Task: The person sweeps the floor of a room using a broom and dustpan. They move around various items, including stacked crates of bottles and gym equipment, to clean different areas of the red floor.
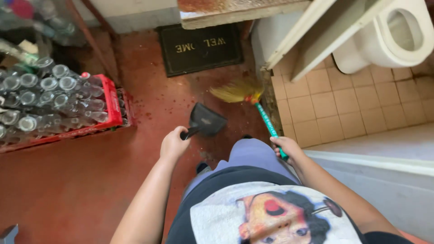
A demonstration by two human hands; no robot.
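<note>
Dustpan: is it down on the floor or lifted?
Lifted: the left hand holds the dustpan tilted above the red floor.

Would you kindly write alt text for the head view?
Seen from above, a person's left hand holds a black dustpan and the right hand a green-handled broom over a red floor, near a crate of empty bottles.

Both arms reach down and forward from the bottom of the head view, bare from the elbows on. Left hand (174, 144) is curled into a closed fist, knuckles up, thumb side pointing forward, wrist pretty straight. Right hand (287, 148) is also wrapped shut, fingers folded under, with the forearm angling in from the lower right. Hands sit well apart, either side of the raised knee.
</note>
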